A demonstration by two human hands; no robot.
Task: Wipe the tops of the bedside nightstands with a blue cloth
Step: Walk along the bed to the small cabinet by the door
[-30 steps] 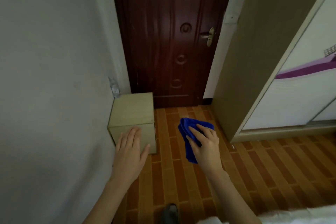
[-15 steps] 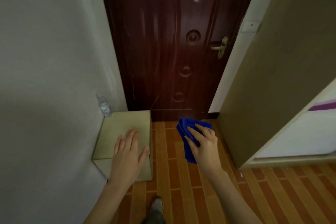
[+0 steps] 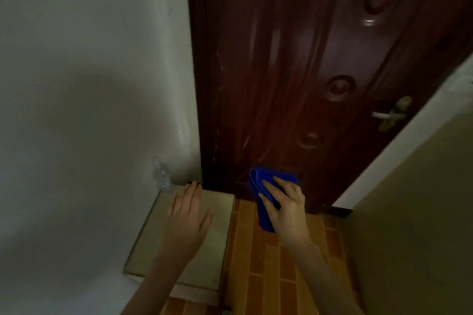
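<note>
One view only, worn on the head, looking forward and down from standing height; it faces the dark door [image 3: 294,71], close in; the nightstand [image 3: 217,215] sits low at lower left against the wall [image 3: 76,84]; both forearms reach in from the bottom edge.

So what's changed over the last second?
The person stepped closer: the nightstand now lies right below, and the left hand has moved from its front edge to over the middle of its top. The right hand still grips the cloth beside it, off the top. The bottle is unmoved.
</note>
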